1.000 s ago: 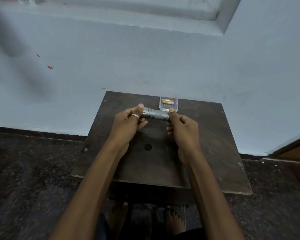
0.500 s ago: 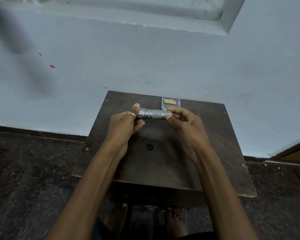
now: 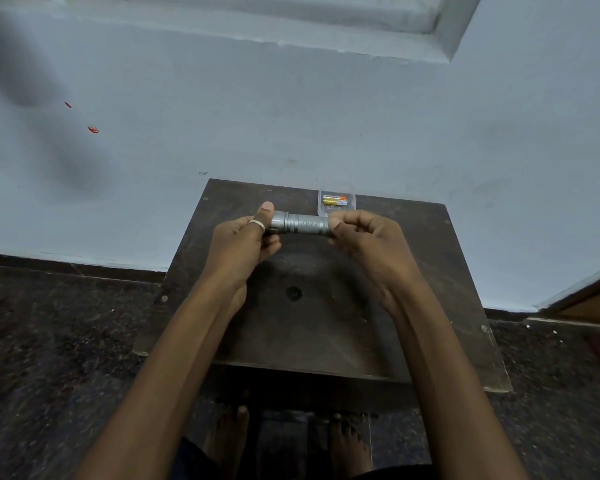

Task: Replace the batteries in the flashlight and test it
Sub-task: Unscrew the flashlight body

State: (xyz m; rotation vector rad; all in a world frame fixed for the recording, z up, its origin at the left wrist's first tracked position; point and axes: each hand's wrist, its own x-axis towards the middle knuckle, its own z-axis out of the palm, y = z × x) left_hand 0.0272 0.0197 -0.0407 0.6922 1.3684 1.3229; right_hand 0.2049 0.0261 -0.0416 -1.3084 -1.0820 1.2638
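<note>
Nearest the camera: bare feet on the dark speckled stone floor [image 3: 49,341], then the front edge of the dark brown square wooden bench [image 3: 291,341]. Both forearms reach out over it. Left hand [image 3: 246,240] has its grip clenched around the head end of the silver knurled metal flashlight [image 3: 300,224], thumb up along the bezel, pale ring [image 3: 257,225] on the thumb. Right hand [image 3: 364,237] pinches the tail end with fingertips [image 3: 335,224] and thumb. Flashlight is horizontal, held up off the bench between the two hands, past mid-bench. My read: step in hand is unscrewing the tail cap; can't see any gap at the seam, so cap looks still on. To do it well: left hand locks the body dead still, right does all the turning, short re-grips on the knurl, axis kept straight so threads don't bind. Keep it low over the bench, and tip the tail slightly up as the cap frees so the old cells and the cap don't drop out. Farther back, just beyond the right fingertips at the bench's far edge: clear plastic pack [image 3: 336,202] with yellow-orange batteries [image 3: 334,200] inside, untouched, within easy reach. Behind that, the pale blue painted wall [image 3: 326,116].
</note>
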